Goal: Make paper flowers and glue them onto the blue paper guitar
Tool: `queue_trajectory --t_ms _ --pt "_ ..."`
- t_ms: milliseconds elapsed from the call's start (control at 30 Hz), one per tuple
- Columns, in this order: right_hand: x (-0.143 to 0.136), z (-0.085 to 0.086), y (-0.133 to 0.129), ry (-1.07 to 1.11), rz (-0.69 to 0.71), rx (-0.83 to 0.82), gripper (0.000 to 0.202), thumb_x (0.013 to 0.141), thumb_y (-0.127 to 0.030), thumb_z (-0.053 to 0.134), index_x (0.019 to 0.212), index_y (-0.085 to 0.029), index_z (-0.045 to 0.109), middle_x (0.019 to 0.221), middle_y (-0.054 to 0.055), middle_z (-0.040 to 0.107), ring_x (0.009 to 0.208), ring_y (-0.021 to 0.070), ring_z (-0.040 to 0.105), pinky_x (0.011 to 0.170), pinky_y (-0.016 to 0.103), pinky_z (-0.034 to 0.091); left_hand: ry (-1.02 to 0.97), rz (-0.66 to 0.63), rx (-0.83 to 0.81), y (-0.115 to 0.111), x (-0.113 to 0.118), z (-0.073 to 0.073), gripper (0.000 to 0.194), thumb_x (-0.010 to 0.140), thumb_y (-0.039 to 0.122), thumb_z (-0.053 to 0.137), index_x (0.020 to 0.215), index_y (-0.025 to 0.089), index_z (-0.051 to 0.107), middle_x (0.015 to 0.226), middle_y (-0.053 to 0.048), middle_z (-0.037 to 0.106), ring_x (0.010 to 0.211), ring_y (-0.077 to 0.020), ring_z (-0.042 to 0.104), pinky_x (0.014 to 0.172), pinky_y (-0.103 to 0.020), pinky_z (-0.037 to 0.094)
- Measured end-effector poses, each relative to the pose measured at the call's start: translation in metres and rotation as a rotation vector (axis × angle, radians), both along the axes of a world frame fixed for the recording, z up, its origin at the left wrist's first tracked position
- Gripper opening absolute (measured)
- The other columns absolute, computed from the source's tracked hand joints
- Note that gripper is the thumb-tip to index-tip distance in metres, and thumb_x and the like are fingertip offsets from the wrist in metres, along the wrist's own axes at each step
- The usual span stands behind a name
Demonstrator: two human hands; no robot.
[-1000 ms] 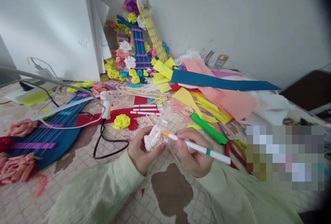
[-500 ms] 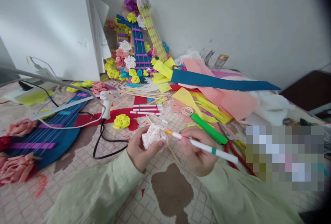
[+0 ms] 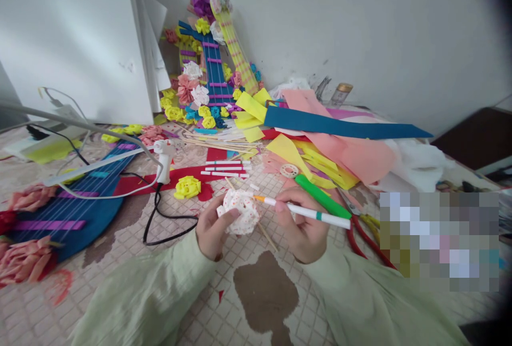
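Between the thumb and fingers of my left hand (image 3: 214, 227) is a white paper flower (image 3: 243, 217) speckled with small orange dots. My right hand (image 3: 306, 228) grips a white felt-tip marker (image 3: 306, 211) with a green band and an orange tip end. The marker's tip meets the flower's upper right edge, or lies very close to it. A thin wooden stick (image 3: 267, 236) shows beneath the flower on the table. Just beyond my left hand sits a yellow paper flower (image 3: 188, 188). More white markers (image 3: 226, 168) lie in a row behind the flower.
A white glue gun (image 3: 163, 159) with a black cord stands at left, near a blue paper guitar (image 3: 98, 212). Paper strips (image 3: 348, 125) pile up at back right. Red-handled scissors (image 3: 360, 236) and a green roll (image 3: 323, 196) lie by my right hand. Decorated guitars (image 3: 216, 69) lean on the wall.
My left hand has turned the flower so its face shows more, with the thumb now across it. The marker has swung flatter, and my right hand has shifted slightly left.
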State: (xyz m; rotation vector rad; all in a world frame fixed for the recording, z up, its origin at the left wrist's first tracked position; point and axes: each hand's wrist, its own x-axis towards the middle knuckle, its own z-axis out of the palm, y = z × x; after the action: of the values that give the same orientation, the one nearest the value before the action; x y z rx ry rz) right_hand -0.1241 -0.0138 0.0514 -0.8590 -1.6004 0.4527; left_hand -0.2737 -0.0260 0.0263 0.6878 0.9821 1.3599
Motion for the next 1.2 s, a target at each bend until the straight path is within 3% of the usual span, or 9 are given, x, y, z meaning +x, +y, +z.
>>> queue_trajectory --t_ms 167,333,700,900,1067,1200 --pt "0.0004 -0.001 0.0002 0.167 -0.017 0.018 0.004 0.071 -0.015 0.049 0.073 -0.017 0.052 0.061 0.0 0.049 0.056 0.0125 0.048 0.052 0.027 0.04 -0.161 -0.104 -0.058 0.0043 -0.0067 -0.0021 0.034 0.058 0.023 0.057 0.09 0.013 0.051 0.067 -0.003 0.059 0.059 -0.0183 0.058 0.045 -0.025 0.045" --pt "0.0019 -0.0012 -0.0012 0.134 0.075 0.005 0.005 0.069 -0.014 0.049 0.071 -0.017 0.052 0.06 0.0 0.05 0.054 0.0123 0.048 0.051 0.027 0.04 -0.175 -0.066 -0.079 0.0037 -0.0049 -0.0011 0.035 0.059 0.019 0.056 0.092 0.014 0.049 0.08 -0.005 0.06 0.071 -0.021 0.059 0.054 -0.03 0.048" --pt "0.0017 -0.0007 -0.0037 -0.046 0.167 -0.021 0.008 0.069 -0.012 0.049 0.072 -0.018 0.052 0.06 -0.001 0.05 0.052 0.0102 0.046 0.047 0.023 0.038 -0.159 -0.019 -0.048 0.0024 -0.0012 -0.0011 0.031 0.059 0.018 0.057 0.089 0.016 0.049 0.089 -0.005 0.059 0.071 -0.02 0.059 0.054 -0.031 0.05" --pt "0.0007 -0.0005 -0.0035 -0.028 0.117 -0.018 0.007 0.069 -0.012 0.049 0.071 -0.018 0.052 0.06 -0.001 0.051 0.053 0.0107 0.047 0.048 0.024 0.038 -0.174 -0.033 -0.063 0.0031 -0.0033 -0.0011 0.031 0.059 0.018 0.057 0.09 0.017 0.05 0.088 -0.004 0.06 0.078 -0.0219 0.058 0.056 -0.031 0.051" --pt "0.0018 -0.001 -0.003 0.091 0.087 0.026 0.008 0.069 -0.011 0.049 0.072 -0.018 0.052 0.06 0.0 0.05 0.056 0.0124 0.049 0.051 0.026 0.04 -0.202 -0.065 -0.124 0.0066 -0.0076 -0.0047 0.029 0.058 0.019 0.058 0.086 0.018 0.05 0.081 -0.002 0.06 0.071 -0.0205 0.06 0.056 -0.033 0.051" --pt "0.0014 -0.0018 -0.0042 0.025 0.127 0.005 0.008 0.069 -0.012 0.049 0.073 -0.018 0.053 0.059 0.0 0.051 0.053 0.0116 0.048 0.048 0.025 0.039 -0.2 -0.026 -0.132 0.005 -0.0043 0.0001 0.026 0.06 0.018 0.056 0.085 0.019 0.05 0.079 0.0 0.059 0.068 -0.0174 0.059 0.058 -0.035 0.051"
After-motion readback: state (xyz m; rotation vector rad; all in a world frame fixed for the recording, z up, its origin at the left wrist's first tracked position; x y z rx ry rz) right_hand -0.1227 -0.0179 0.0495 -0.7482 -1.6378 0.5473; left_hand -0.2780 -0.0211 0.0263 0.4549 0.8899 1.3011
